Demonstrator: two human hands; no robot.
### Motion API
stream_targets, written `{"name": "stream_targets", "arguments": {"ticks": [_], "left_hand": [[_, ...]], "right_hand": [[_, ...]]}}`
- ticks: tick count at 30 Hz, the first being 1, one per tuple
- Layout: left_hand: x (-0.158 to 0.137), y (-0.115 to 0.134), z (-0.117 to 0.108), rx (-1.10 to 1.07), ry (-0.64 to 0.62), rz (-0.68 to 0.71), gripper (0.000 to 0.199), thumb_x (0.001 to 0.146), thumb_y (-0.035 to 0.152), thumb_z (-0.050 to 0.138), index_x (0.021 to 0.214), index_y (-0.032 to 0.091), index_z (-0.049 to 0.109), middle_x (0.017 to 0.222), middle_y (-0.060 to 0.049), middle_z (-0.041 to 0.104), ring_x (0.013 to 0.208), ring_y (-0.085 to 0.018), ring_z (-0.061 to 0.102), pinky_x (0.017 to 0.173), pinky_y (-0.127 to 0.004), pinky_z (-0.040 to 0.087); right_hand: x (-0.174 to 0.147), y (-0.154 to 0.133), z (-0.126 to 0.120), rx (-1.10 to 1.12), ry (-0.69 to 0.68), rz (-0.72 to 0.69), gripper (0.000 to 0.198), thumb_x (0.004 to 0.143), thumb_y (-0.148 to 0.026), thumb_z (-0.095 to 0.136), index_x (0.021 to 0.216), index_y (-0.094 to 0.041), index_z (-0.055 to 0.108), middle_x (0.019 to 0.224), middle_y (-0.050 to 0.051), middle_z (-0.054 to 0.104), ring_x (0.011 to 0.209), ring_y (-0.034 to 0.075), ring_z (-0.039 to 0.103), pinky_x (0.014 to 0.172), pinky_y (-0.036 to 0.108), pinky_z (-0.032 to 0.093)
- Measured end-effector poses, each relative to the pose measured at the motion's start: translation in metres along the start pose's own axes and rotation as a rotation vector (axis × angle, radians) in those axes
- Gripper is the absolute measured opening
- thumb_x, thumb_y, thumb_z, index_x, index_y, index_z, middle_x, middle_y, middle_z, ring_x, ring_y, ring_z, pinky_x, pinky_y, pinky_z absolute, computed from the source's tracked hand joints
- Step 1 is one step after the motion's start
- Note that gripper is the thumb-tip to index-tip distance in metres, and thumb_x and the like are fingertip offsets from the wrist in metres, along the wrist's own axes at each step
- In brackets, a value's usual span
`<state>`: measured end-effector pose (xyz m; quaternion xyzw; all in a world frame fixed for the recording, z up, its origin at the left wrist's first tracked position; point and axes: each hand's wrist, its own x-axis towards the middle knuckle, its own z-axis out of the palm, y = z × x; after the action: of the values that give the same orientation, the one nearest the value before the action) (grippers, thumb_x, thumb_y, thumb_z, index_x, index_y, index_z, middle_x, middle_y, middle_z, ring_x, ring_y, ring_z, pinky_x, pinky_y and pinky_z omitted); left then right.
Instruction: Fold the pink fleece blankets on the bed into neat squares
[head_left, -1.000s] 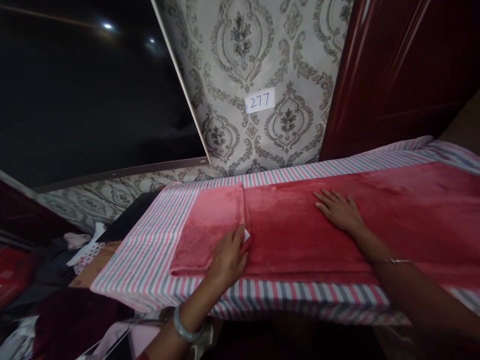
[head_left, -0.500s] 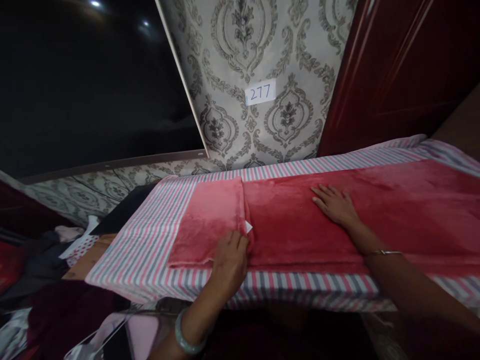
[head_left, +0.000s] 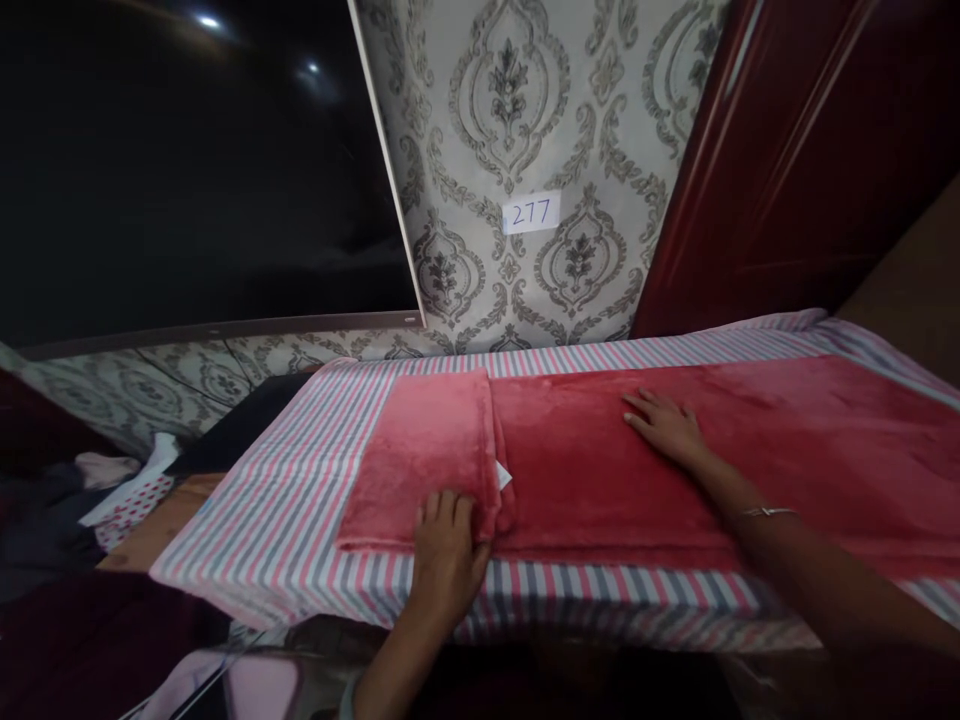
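Observation:
A red plush blanket lies flat along the striped cloth, its left end folded over into a lighter pink panel. A small white tag pokes out beside the fold's edge. My left hand rests on the near part of the folded panel, fingers laid forward and thumb apart at the near edge. Spread flat on the red middle of the blanket is my right hand, palm down and holding nothing. Both hands touch the blanket.
A large dark television screen stands at the back left. Behind the table is patterned wallpaper with a paper marked 277. A dark red door panel is at right. Clothes are heaped at lower left.
My left hand has changed from curled fingers at the fold's edge to fingers laid out on the folded panel. My right hand stays on the blanket. The view has tilted up slightly.

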<state>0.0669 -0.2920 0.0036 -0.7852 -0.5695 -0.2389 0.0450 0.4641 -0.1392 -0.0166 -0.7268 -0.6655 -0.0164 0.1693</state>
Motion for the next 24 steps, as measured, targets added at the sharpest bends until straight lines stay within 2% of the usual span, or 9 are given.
{"name": "stream_targets", "arguments": {"ticks": [3, 5, 7, 9, 11, 13, 17, 21, 24], "left_hand": [[0.0, -0.001, 0.002, 0.012, -0.015, 0.032, 0.016, 0.081, 0.021, 0.066, 0.097, 0.022, 0.064, 0.1, -0.011, 0.064, 0.097, -0.031, 0.055, 0.082, -0.048, 0.043], [0.002, -0.001, 0.004, 0.024, -0.033, 0.061, 0.011, 0.085, 0.022, 0.062, 0.096, 0.022, 0.065, 0.098, -0.011, 0.065, 0.094, -0.03, 0.056, 0.081, -0.047, 0.042], [0.003, 0.0, 0.007, 0.042, -0.051, 0.092, 0.014, 0.087, 0.02, 0.06, 0.099, 0.023, 0.067, 0.098, -0.01, 0.066, 0.094, -0.028, 0.056, 0.079, -0.045, 0.041], [0.004, 0.0, 0.009, 0.067, -0.058, 0.114, 0.02, 0.086, 0.016, 0.06, 0.103, 0.023, 0.068, 0.099, -0.008, 0.067, 0.096, -0.027, 0.057, 0.08, -0.042, 0.041], [0.003, 0.0, 0.011, 0.093, -0.047, 0.121, 0.024, 0.084, 0.014, 0.061, 0.105, 0.022, 0.068, 0.101, -0.005, 0.067, 0.098, -0.025, 0.057, 0.081, -0.039, 0.041], [0.002, -0.002, 0.015, 0.11, -0.027, 0.132, 0.024, 0.083, 0.013, 0.061, 0.104, 0.022, 0.069, 0.1, -0.004, 0.067, 0.096, -0.024, 0.057, 0.081, -0.038, 0.04], [0.002, -0.007, 0.021, 0.121, 0.02, 0.153, 0.02, 0.08, 0.012, 0.062, 0.097, 0.02, 0.068, 0.098, -0.005, 0.067, 0.095, -0.025, 0.057, 0.079, -0.038, 0.041], [0.006, -0.01, 0.018, 0.099, 0.033, 0.194, 0.026, 0.077, 0.009, 0.059, 0.099, 0.018, 0.067, 0.101, -0.007, 0.067, 0.097, -0.026, 0.057, 0.081, -0.039, 0.042], [0.011, -0.005, 0.013, 0.053, 0.028, 0.22, 0.032, 0.077, 0.008, 0.057, 0.106, 0.019, 0.065, 0.103, -0.008, 0.067, 0.099, -0.027, 0.057, 0.083, -0.041, 0.043]], "right_hand": [[0.01, -0.039, -0.012, 0.228, 0.058, -0.029, 0.048, 0.093, -0.033, 0.043, 0.133, -0.021, 0.066, 0.142, 0.013, 0.061, 0.136, 0.032, 0.051, 0.113, 0.052, 0.04], [0.017, -0.08, -0.014, 0.47, -0.039, -0.044, 0.047, 0.092, -0.026, 0.046, 0.134, -0.015, 0.065, 0.133, 0.016, 0.066, 0.121, 0.03, 0.062, 0.108, 0.046, 0.045], [0.024, -0.124, -0.008, 0.536, -0.12, -0.074, 0.049, 0.093, -0.025, 0.048, 0.138, -0.013, 0.061, 0.114, 0.014, 0.074, 0.099, 0.025, 0.07, 0.093, 0.038, 0.054], [0.032, -0.164, 0.003, 0.574, -0.171, -0.091, 0.049, 0.094, -0.025, 0.052, 0.141, -0.014, 0.059, 0.1, 0.011, 0.076, 0.086, 0.022, 0.071, 0.084, 0.034, 0.056], [0.04, -0.195, 0.015, 0.602, -0.198, -0.089, 0.053, 0.095, -0.027, 0.054, 0.145, -0.013, 0.055, 0.099, 0.011, 0.076, 0.085, 0.023, 0.072, 0.083, 0.034, 0.056], [0.048, -0.217, 0.025, 0.621, -0.193, -0.078, 0.057, 0.095, -0.03, 0.056, 0.148, -0.009, 0.051, 0.115, 0.017, 0.073, 0.099, 0.026, 0.071, 0.09, 0.036, 0.055], [0.057, -0.247, 0.036, 0.663, -0.168, -0.082, 0.067, 0.09, -0.03, 0.062, 0.152, -0.013, 0.045, 0.141, 0.017, 0.061, 0.123, 0.028, 0.062, 0.103, 0.037, 0.049], [0.061, -0.259, 0.038, 0.705, -0.132, -0.108, 0.073, 0.083, -0.017, 0.059, 0.155, -0.018, 0.043, 0.141, 0.01, 0.062, 0.125, 0.023, 0.061, 0.107, 0.033, 0.047], [0.064, -0.248, 0.035, 0.719, -0.079, -0.099, 0.071, 0.086, -0.016, 0.051, 0.156, -0.019, 0.04, 0.137, 0.008, 0.065, 0.119, 0.022, 0.064, 0.104, 0.034, 0.049]]}}
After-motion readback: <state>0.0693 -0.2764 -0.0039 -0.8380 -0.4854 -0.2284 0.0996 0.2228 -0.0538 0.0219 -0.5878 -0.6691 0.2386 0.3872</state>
